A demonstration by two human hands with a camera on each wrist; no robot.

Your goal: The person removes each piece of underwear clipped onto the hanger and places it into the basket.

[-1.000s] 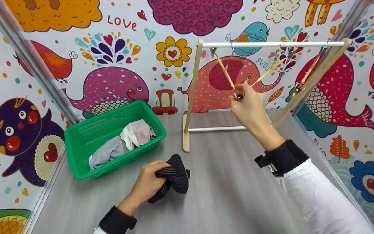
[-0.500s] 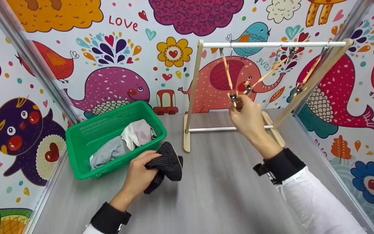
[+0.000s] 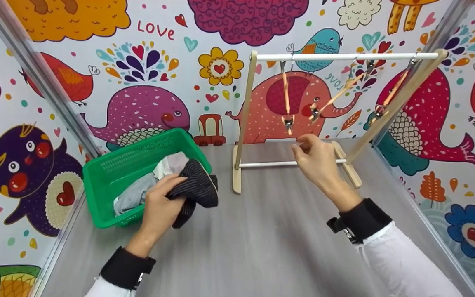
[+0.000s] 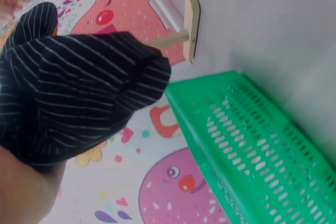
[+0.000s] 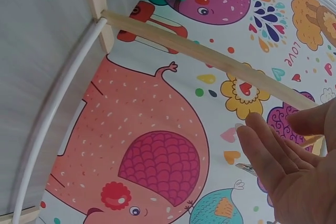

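Note:
My left hand (image 3: pixel 159 204) grips a bunched black cloth garment with thin white stripes (image 3: pixel 198 183). In the head view the garment overlaps the near right corner of the green basket (image 3: pixel 93 206); in the left wrist view its striped folds (image 4: pixel 89 87) hide most of the fingers. My right hand (image 3: pixel 316 161), fingers loosely bent and holding nothing, is just below a wooden clip hanger (image 3: pixel 286 95). This hanger dangles steeply from the rack's white rod (image 3: pixel 324 57), a metal clip at its lower end. The right wrist view shows the thumb apart from the fingers (image 5: pixel 262 150).
Two more clip hangers, one slanting in the middle (image 3: pixel 340 94) and one at the right (image 3: pixel 394 90), hang from the rod. Wooden posts (image 3: pixel 246 111) and feet carry the rack. Grey and whitish cloths (image 3: pixel 136 192) lie in the basket. A patterned wall (image 3: pixel 146 111) stands behind.
My right hand has let go of the left hanger and dropped below it; the hanger now dangles steeper. My left hand has moved left and up with the striped garment, towards the basket.

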